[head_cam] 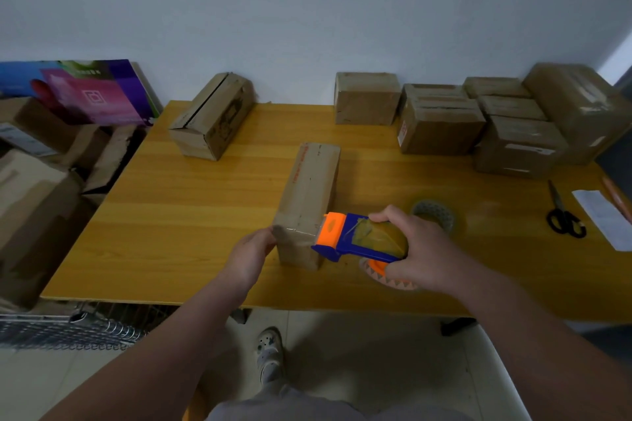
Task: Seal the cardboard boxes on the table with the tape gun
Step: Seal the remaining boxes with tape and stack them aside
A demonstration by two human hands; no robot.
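Note:
A long narrow cardboard box [309,195] lies lengthwise in the middle of the wooden table [191,215]. My right hand [420,246] grips a blue and orange tape gun [355,237] at the box's near right corner. A strip of clear tape [301,232] stretches from the gun's mouth leftward across the box's near end. My left hand [253,253] pinches the free end of that strip at the box's near left corner. A second long box [212,114] with an open top seam lies at the back left.
Several taped boxes [478,123] are stacked at the back right. A loose tape roll [434,215] lies beside my right hand. Black scissors [562,215] and a paper slip [605,219] sit at the right edge. Cartons [41,181] and a wire rack [68,328] stand left of the table.

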